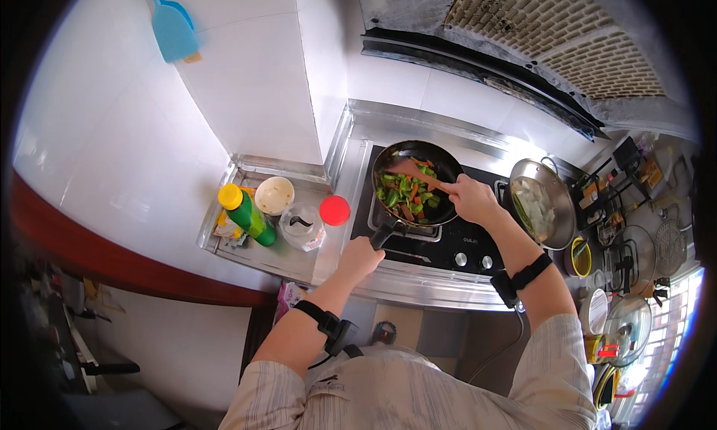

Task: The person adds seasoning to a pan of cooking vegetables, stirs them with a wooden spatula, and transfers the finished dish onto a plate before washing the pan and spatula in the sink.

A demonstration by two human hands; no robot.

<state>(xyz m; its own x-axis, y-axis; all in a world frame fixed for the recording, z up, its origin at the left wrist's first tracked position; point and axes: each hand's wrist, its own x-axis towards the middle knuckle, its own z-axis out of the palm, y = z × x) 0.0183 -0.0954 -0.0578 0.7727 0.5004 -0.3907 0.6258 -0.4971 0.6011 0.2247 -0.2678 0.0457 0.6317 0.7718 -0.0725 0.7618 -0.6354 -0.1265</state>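
My left hand (pixel 361 258) grips the black handle (pixel 383 235) of a dark frying pan (pixel 443 157) on the left burner of the gas hob (pixel 470 244). In the pan lies a mix of chopped green vegetables (pixel 399 192) and orange-brown pieces. My right hand (pixel 473 199) holds a wooden spatula (pixel 411 168) by its handle, over the pan's right rim. The spatula's broad blade rests at the left side of the pan, among the food or just above it. Part of the burner is hidden under the pan.
Right of the frying pan stands a steel pan (pixel 563 228) holding pale pieces in liquid. At left are a green bottle (pixel 252 222) with a yellow cap, a white bowl (pixel 274 196), a clear jar (pixel 302 236) and a red lid (pixel 334 210). A range hood (pixel 482 74) hangs above.
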